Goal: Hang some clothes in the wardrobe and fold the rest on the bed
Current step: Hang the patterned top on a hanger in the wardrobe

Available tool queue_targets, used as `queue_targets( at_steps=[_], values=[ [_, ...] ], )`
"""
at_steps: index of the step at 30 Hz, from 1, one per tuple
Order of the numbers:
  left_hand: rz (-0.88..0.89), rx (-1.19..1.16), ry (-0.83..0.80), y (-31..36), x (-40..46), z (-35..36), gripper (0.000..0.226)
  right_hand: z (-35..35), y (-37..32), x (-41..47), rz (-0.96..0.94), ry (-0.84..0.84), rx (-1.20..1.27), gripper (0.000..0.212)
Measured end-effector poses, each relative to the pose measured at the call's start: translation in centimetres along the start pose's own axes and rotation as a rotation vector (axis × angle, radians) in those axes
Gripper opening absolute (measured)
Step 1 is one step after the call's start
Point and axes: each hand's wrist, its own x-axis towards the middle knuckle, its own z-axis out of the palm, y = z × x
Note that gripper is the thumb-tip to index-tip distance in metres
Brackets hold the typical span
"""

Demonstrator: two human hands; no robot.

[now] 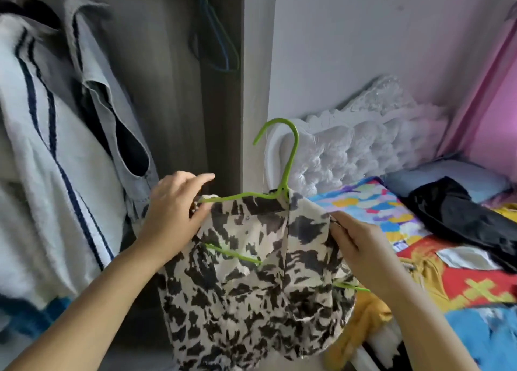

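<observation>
The left hand [173,205] is pinching the left shoulder of a cream cotton garment with black blotch print [251,273] where it meets the arm of a lime-green plastic hanger [282,158]; the right hand [355,245] is gripping the garment's right edge, fingers curled round the cloth. The garment is hanging between both hands, partly threaded, the hanger's right arm poking out below the right hand. Step in hand, as judged: seating the garment for hanging. Next, the hook is needing a lift toward the open wardrobe [173,91] beyond the left hand, beside a white navy-striped fleece [42,175]. Right of the right hand, the bed with patterned sheet [372,205] is holding a crumpled black garment [458,217].
</observation>
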Motion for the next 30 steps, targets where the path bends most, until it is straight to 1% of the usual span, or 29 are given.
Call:
queue_targets(
  at_steps=[1, 2, 3, 4, 6, 8, 10, 13, 16, 20, 23, 27, 30],
  values=[
    [-0.090, 0.060, -0.026, -0.2, 0.0, 0.2, 0.050, -0.1, 0.1, 0.0, 0.001, 0.014, 0.015, 0.016],
    [-0.166, 0.124, -0.014, -0.4, -0.2, 0.2, 0.053, -0.1, 0.2, 0.0, 0.003, 0.020, 0.020, 0.018],
    [-0.220, 0.175, 0.006, -0.5, -0.3, 0.2, 0.049, -0.1, 0.3, 0.0, 0.011, 0.027, 0.021, 0.021],
    [-0.263, 0.172, 0.005, -0.5, -0.5, 0.2, 0.042, 0.0, 0.5, 0.0, 0.033, 0.034, 0.025, 0.026],
    [-0.303, 0.005, -0.022, 0.3, -0.2, 0.2, 0.038, 0.1, 0.5, 0.2, 0.041, 0.025, 0.036, 0.032],
    [-0.231, -0.124, -0.036, 1.4, 0.5, 0.7, 0.039, 0.4, -0.1, 0.5, 0.022, -0.008, 0.041, 0.032],
    [-0.161, -0.121, -0.076, 2.0, 1.0, 1.1, 0.040, 0.5, -0.6, 0.8, 0.004, -0.011, 0.041, 0.026],
    [-0.122, -0.115, -0.124, 0.9, 1.1, 1.2, 0.037, -0.3, -0.6, 0.9, -0.010, 0.045, 0.061, 0.019],
    [-0.101, -0.118, -0.103, 0.1, 1.2, 1.0, 0.031, -1.2, -0.3, 0.8, -0.023, 0.081, 0.071, 0.016],
    [-0.041, -0.210, -0.088, 2.0, 1.6, 1.5, 0.022, -0.7, -1.0, 0.6, -0.044, 0.031, 0.058, 0.015],
    [0.029, -0.248, -0.096, 3.4, 1.4, 2.1, 0.022, -0.6, -0.9, 0.3, -0.056, 0.015, 0.044, 0.017],
    [-0.003, -0.130, -0.069, 3.2, 1.5, 2.9, 0.023, -0.7, -0.4, 0.2, -0.043, -0.022, 0.031, 0.019],
    [-0.061, -0.055, -0.014, 2.2, 2.0, 2.8, 0.024, -2.2, 1.3, 0.0, -0.011, -0.080, -0.082, 0.030]
  ],
)
